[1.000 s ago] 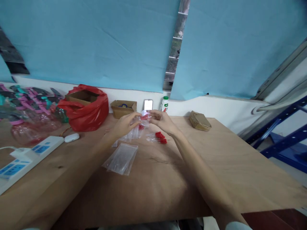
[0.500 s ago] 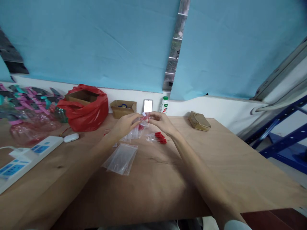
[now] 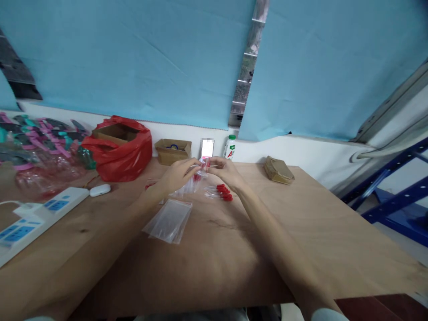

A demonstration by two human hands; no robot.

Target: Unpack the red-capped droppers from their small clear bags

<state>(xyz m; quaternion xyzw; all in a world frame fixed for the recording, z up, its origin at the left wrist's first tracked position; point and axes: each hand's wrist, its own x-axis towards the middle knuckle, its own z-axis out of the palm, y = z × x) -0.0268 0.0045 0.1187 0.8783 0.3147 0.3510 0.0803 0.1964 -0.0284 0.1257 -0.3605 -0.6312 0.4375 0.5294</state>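
Observation:
My left hand (image 3: 180,174) and my right hand (image 3: 225,172) meet over the middle of the table, fingers pinched on a small clear plastic bag (image 3: 205,165) with red showing at it. Whether the red is a seal strip or contents is hard to tell. Just below my left fingers lie filled clear bags (image 3: 187,186) with red bits inside. Under my right hand is a small row of red-ended sticks (image 3: 223,191) with thin, clear-looking shafts. Nearer to me, flat clear bags (image 3: 171,221) lie in a loose stack.
Behind my hands stand a lit phone (image 3: 207,148), a white bottle with a green cap (image 3: 230,147) and an open cardboard box (image 3: 173,152). At left are a red plastic bag (image 3: 123,154), a power strip (image 3: 43,218) and spray bottles (image 3: 50,165). A brown package (image 3: 278,170) lies right.
My fingers have shifted slightly on the small bag, and its red part now stands more upright between them. The things on the table stay where they were; the view moved a little.

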